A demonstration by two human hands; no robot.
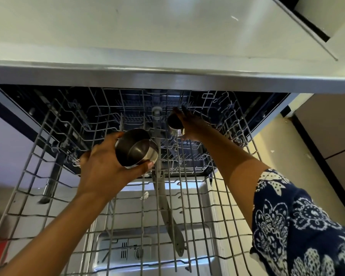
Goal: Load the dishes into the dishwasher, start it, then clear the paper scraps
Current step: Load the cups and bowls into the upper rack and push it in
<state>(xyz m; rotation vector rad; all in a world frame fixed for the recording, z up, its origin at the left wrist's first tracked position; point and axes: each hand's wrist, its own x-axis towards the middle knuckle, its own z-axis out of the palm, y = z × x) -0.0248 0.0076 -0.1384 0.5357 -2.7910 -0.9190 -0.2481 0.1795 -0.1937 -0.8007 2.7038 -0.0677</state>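
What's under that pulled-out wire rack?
Through the wire rack show a grey spray arm, the open dishwasher door and the lower rack. Both forearms cover parts.

Pale countertop [127,36] (overhanging), tiled floor [277,140]

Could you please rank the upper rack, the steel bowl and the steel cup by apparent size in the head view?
1. Upper rack, by far.
2. Steel bowl.
3. Steel cup, though it sits farther from the camera, so the gap is unsure.

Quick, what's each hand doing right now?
Left hand: closed around a steel bowl.
Right hand: gripping a small steel cup over the upper rack.
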